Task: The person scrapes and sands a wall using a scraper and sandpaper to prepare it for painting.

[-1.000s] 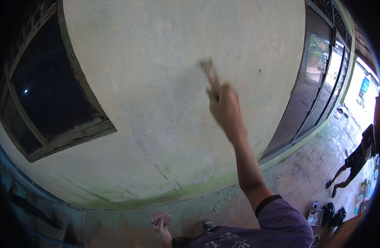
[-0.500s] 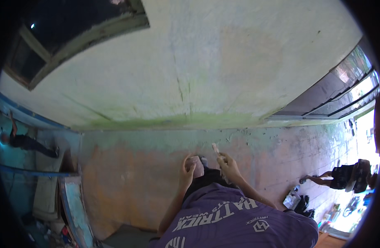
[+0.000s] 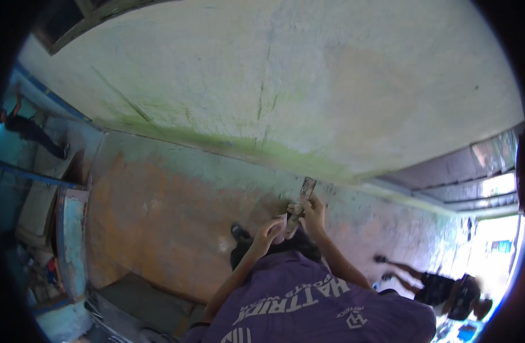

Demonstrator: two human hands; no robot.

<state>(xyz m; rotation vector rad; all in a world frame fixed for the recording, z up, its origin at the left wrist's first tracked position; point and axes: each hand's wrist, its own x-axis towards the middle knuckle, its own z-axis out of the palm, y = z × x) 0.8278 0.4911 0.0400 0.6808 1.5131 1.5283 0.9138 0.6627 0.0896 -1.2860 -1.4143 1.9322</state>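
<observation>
Head view: lower centre of frame, the right hand (image 3: 314,216) clamps its fingers on a flat stained grey strip (image 3: 308,187); just left, the left hand (image 3: 266,235) pinches a flat pinkish slab (image 3: 281,232).

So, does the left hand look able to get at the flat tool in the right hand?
Probably yes: the left hand is close to the flat tool, though the pinkish pad it holds sits between them and may limit its grip.
</observation>
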